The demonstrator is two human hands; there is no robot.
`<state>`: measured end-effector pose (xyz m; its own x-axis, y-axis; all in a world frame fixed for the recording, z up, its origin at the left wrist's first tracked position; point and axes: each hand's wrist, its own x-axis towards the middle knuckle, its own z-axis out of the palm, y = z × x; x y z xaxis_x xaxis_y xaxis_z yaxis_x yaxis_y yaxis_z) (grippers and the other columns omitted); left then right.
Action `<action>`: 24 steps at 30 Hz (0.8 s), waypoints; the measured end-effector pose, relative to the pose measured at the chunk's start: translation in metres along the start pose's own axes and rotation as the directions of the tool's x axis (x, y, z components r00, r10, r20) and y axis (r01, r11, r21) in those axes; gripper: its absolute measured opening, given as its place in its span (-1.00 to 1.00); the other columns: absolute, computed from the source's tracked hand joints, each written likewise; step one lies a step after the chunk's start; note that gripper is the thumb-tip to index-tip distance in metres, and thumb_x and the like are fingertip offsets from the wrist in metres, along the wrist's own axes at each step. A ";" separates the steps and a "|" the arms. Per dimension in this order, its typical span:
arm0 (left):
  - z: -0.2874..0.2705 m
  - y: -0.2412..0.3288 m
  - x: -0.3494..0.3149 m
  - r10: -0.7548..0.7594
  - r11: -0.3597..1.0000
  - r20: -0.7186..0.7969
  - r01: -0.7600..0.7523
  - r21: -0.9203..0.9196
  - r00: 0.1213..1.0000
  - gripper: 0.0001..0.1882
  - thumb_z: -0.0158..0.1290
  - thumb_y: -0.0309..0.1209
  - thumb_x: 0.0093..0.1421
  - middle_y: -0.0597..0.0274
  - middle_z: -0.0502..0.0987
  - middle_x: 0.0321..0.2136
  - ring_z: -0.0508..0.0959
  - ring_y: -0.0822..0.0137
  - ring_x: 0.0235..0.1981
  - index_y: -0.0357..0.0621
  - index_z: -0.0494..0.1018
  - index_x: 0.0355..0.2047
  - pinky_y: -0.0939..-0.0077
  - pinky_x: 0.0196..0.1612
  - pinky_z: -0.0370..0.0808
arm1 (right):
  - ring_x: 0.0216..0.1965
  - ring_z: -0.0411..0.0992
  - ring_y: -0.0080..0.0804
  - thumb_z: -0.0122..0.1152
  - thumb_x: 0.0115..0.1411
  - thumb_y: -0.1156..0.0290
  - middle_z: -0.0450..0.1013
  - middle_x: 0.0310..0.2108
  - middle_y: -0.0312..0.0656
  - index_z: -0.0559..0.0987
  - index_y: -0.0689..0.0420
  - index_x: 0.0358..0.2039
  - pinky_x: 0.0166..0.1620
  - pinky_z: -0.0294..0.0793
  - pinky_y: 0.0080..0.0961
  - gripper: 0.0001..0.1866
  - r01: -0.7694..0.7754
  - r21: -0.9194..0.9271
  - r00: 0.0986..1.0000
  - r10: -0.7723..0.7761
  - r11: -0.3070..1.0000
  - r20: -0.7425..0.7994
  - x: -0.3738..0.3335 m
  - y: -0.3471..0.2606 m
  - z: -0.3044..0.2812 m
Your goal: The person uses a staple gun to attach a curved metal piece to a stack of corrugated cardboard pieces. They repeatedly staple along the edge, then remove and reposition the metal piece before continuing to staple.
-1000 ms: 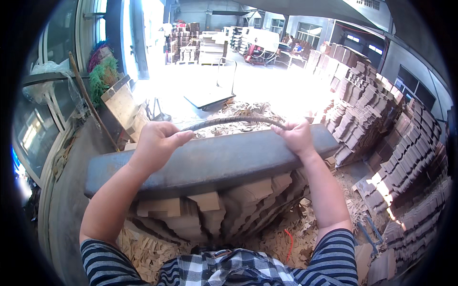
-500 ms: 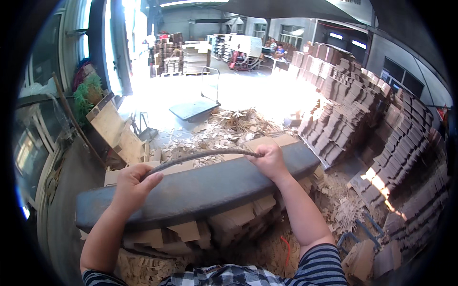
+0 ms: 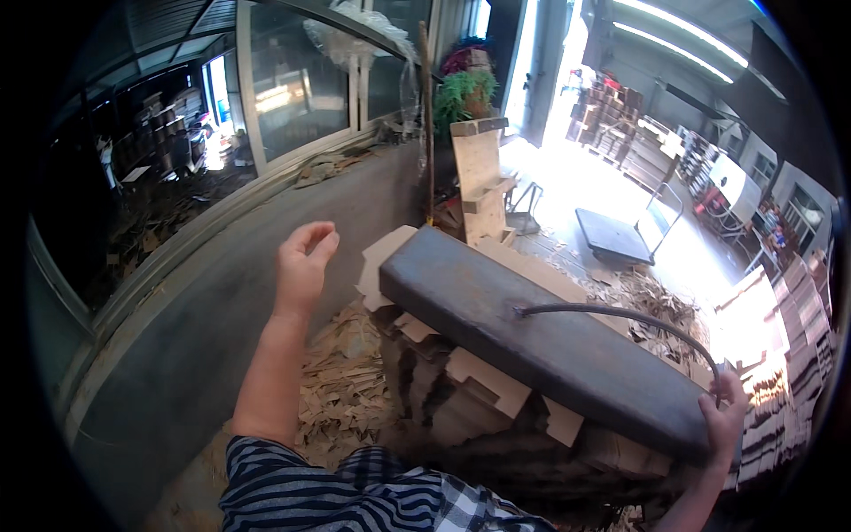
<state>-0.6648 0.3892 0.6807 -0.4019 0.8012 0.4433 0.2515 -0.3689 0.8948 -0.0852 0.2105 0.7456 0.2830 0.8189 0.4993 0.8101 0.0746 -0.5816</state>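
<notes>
A long dark metal block (image 3: 532, 328) lies across a stack of cut cardboard sheets (image 3: 483, 390). A thin curved metal rod (image 3: 620, 310) arches over its top like a handle, one end meeting the block near its middle. My right hand (image 3: 725, 417) is at the block's right end, fingers curled about the rod's other end. My left hand (image 3: 303, 270) hangs in the air left of the block, touching nothing, its fingers loosely curved and a gap before the thumb.
Cardboard scraps (image 3: 346, 390) cover the floor between the stack and a grey wall (image 3: 213, 346) with windows. A wooden frame (image 3: 483, 177) and a thin pole (image 3: 427, 133) stand beyond the block. Farther off are a flat trolley (image 3: 614, 235) and cardboard stacks (image 3: 789, 363) at the right.
My left hand has let go of the curved rod and moved left, away from the block. My right hand remains at the rod. The view has turned left.
</notes>
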 end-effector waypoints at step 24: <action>0.055 -0.124 0.071 -0.121 0.946 0.555 0.264 -0.186 0.823 -0.45 0.10 -0.37 0.05 0.07 0.44 -0.03 0.42 0.34 -0.01 -0.32 0.31 0.06 0.51 0.05 0.32 | 0.12 0.22 -0.16 0.19 -0.01 -0.04 0.30 0.06 -0.07 0.37 0.06 0.07 0.19 0.01 -0.10 -0.33 0.644 -0.443 0.759 -0.451 0.623 0.469 0.013 -0.240 0.274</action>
<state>-0.6766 0.5176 0.5986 0.1272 0.9654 0.2275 -0.0323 -0.2252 0.9738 -0.4168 0.3586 0.7160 -0.3915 0.8550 0.3402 0.9148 0.3217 0.2440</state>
